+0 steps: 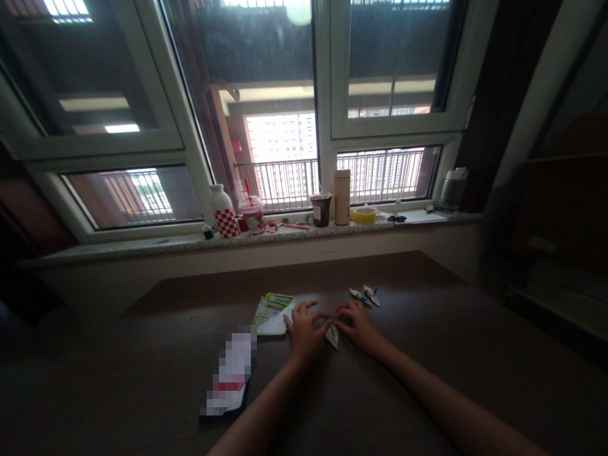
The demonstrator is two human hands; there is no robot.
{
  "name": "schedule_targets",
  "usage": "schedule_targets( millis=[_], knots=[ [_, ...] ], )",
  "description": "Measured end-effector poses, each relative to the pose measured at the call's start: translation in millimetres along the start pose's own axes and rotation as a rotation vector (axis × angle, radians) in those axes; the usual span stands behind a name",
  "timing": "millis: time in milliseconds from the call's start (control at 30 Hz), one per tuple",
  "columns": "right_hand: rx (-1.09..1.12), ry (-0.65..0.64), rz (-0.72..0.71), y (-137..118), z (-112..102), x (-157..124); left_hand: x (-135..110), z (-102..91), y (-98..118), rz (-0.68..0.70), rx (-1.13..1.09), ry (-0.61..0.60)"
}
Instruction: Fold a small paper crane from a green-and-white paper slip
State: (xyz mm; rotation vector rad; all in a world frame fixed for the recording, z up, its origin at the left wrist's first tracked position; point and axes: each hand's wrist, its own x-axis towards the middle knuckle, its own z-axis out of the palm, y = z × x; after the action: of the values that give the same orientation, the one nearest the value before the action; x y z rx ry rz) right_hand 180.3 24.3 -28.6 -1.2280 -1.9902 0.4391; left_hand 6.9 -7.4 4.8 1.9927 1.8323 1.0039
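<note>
Between my hands, low over the brown table (380, 405), is a small folded paper piece (333, 338) with a pointed end toward me. My left hand (304, 329) pinches its left side with thumb and forefinger, the other fingers spread. From the other side my right hand (357, 324) pinches it near the top, fingertips close together. Part of the paper is hidden by the fingers. Just beyond my right hand lie a few small folded paper pieces (371, 296). Left of my left hand sits a stack of green and white printed paper sheets (272, 311).
A phone-like slab (230, 373), its screen blurred out, lies on the table at the left. Along the windowsill (190, 244) stand a checkered bottle (223, 212), a pink drink cup (251, 212), a dark cup (321, 210), a tan flask (342, 197), yellow tape (364, 216) and scissors (396, 218).
</note>
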Motion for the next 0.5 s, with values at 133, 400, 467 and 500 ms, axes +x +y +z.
schedule_targets(
  millis=[133,400,467,500],
  knots=[
    [0.033,0.007,-0.017,1.0,0.7,0.8,0.9,0.9,-1.2,-0.006,-0.039,0.029],
    [0.031,-0.011,-0.011,-4.3,0.8,1.5,2.5,-0.6,-2.6,-0.030,-0.101,0.035],
    [0.011,-0.019,0.001,-4.7,1.6,1.3,2.2,-1.0,-2.4,-0.022,-0.101,0.051],
    [0.000,-0.025,0.004,-4.7,1.9,1.2,2.1,-1.4,-2.2,-0.021,-0.100,0.061]
  ],
)
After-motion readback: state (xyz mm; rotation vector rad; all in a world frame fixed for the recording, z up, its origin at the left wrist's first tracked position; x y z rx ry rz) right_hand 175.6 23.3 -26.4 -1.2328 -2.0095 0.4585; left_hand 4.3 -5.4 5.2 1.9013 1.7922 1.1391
